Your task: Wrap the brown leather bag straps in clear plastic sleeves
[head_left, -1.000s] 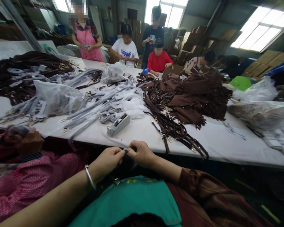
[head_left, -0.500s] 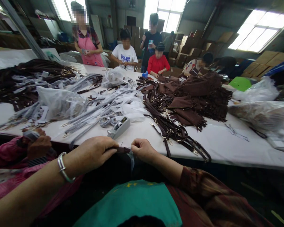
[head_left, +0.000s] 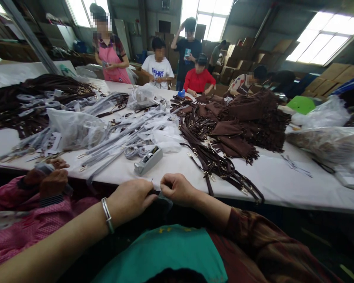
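Note:
My left hand [head_left: 134,197], with a silver bangle on its wrist, is closed on a dark brown strap [head_left: 156,192], most of it hidden by my fingers. Close beside it, my right hand [head_left: 178,189] pinches a strip of pale, see-through wrapping [head_left: 166,200] at the strap's end. The strip hangs below my fingers, over the dark gap in front of the table [head_left: 188,169]. Just beyond my hands a grey tape dispenser [head_left: 149,162] stands on the table, beside small rolls of grey wrapping [head_left: 131,151].
Brown straps with gold clasps [head_left: 224,169] lie right of centre, near a heap of brown fringed pieces [head_left: 242,118]. Wrapped straps [head_left: 129,131] and a plastic bag [head_left: 76,129] lie left. A co-worker's hands [head_left: 51,177] are close at left; several people stand or sit across the table.
My left hand has slid right along the strap, right up to my right hand, covering the part that showed between them. My right hand has barely moved.

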A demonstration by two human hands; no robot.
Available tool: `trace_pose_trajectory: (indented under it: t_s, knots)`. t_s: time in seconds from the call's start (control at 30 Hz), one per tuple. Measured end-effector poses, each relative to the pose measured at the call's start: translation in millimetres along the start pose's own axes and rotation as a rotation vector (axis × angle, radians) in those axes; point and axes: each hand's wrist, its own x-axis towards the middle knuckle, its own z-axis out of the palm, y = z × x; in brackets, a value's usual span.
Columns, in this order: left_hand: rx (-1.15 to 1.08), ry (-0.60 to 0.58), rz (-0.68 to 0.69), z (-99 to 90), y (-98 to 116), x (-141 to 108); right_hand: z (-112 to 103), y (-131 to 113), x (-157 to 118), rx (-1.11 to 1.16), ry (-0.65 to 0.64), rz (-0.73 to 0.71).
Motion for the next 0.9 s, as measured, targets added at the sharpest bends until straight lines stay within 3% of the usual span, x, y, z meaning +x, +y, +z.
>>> trace_pose_trajectory:
  t_s: [0.13, 0.27, 0.57, 0.7, 0.8, 0.9]
  knots:
    - [-0.298, -0.123, -0.040, -10.5, -16.2, -8.0, -4.2, 11.4, -0.5, 0.018, 0.059, 0.083]
    - [-0.269, -0.013, -0.056, -33.4, -27.5, -14.4, -4.2, 13.0, 0.8, 0.032, 0.076, 0.125]
    - [-0.364, 0.132, 0.052, -59.3, -0.8, 10.4, -25.0, -58.1, 28.9, 0.169, 0.090, -0.028]
    - [-0.609, 0.078, 0.009, -70.3, 3.1, 6.2, -37.5, -57.6, 23.6, 0.365, 0.086, -0.087]
    - [-0.846, 0.087, -0.020, -79.4, 8.4, -2.5, -27.5, -33.5, 6.3, 0.471, -0.035, -0.163]
    - [-1.166, 0.321, 0.038, -76.7, 15.1, -0.5, -2.2, -14.0, -11.8, 0.511, -0.386, -0.030]
